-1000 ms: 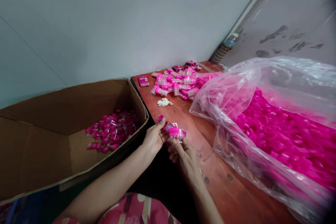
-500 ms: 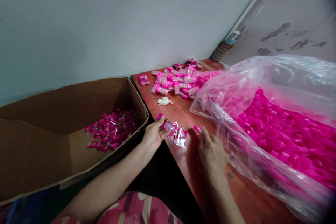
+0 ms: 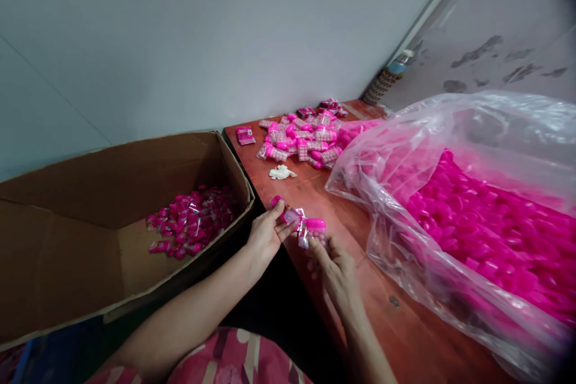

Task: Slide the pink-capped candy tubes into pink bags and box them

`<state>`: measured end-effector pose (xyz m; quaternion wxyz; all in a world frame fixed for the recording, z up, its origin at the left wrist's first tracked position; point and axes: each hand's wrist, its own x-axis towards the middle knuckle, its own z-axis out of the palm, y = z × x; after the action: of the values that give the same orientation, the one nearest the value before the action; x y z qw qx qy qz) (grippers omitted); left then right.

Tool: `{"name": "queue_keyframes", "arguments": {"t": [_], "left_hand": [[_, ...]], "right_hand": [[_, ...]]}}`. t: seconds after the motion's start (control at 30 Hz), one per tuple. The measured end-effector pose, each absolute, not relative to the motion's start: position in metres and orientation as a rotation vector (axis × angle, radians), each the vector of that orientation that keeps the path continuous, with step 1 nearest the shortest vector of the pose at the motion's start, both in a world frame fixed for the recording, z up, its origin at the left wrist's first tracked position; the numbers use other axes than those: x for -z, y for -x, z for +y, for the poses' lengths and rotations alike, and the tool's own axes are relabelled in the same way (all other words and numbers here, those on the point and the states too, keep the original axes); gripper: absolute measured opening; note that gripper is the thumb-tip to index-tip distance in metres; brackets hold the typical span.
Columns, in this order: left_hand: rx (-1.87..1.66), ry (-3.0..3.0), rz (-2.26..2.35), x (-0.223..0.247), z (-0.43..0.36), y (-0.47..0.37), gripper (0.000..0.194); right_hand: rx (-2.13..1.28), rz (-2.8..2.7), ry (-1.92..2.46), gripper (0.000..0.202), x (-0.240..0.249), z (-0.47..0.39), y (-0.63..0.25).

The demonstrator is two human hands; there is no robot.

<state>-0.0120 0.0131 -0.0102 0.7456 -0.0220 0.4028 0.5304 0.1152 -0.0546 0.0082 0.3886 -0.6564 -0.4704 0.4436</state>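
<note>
My left hand [image 3: 263,240] is closed on a printed pink plastic sleeve [image 3: 287,212], pinched between thumb and fingers over the table's near-left edge. Beside it, my right hand [image 3: 337,267] grips a small clear bottle [image 3: 316,228] with a pink cap and light-pink round pieces inside. The bottle stands close against a shiny flat pink wrapper [image 3: 303,236]; whether they touch or overlap I cannot make out. Farther back on the red table lies a heap of similar pink-capped bottles [image 3: 299,138].
At left, a cardboard box [image 3: 58,240] holds a pile of pink wrapped bottles [image 3: 193,222]. A clear plastic bag [image 3: 387,192] full of pink caps [image 3: 486,240] covers the table's right. White crumpled tissue [image 3: 282,172], flat pink packets [image 3: 245,135] and a patterned bottle [image 3: 387,77] sit farther back.
My right hand has moved left from near the bag with the pink-capped bottle, which is now upright beside the wrappers. My left hand has hardly moved.
</note>
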Motion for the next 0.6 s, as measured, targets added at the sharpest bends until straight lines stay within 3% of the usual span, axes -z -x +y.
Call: {"name": "queue_keyframes", "arguments": {"t": [0.6], "left_hand": [[-1.152, 0.033, 0.834, 0.006, 0.012, 0.010, 0.012]], "right_hand": [[-1.218, -1.088, 1.539, 0.028, -0.006, -0.056, -0.088]]}}
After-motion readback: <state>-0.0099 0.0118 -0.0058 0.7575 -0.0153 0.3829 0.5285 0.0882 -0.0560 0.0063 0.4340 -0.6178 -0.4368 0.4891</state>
